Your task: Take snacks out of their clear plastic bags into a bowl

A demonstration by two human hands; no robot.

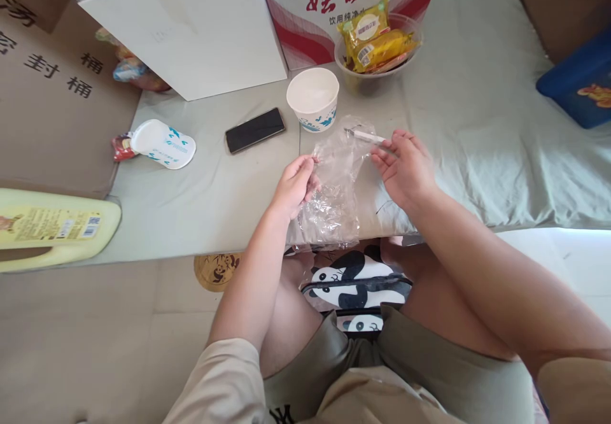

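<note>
My left hand (296, 185) is closed, its thumb and fingers pinching the edge of a crumpled clear plastic bag (334, 182). The bag hangs down over the front edge of the cloth-covered surface. In my right hand (405, 168), thumb and fingertips grip a slim white pen-like tool (366, 135). Its dark tip points left over the upper part of the bag; whether it touches the plastic I cannot tell. Just beyond the bag an upright white paper bowl (313, 96) with blue print stands open. A black phone (256, 131) lies left of it.
A paper cup (165, 145) lies tipped over at left beside a red wrapper (123, 147). A plastic bowl (379, 70) of yellow packets stands before a printed carton (305, 4). Farther out are a white box (191, 35), a yellow jug (57, 228) and a blue container (582, 86).
</note>
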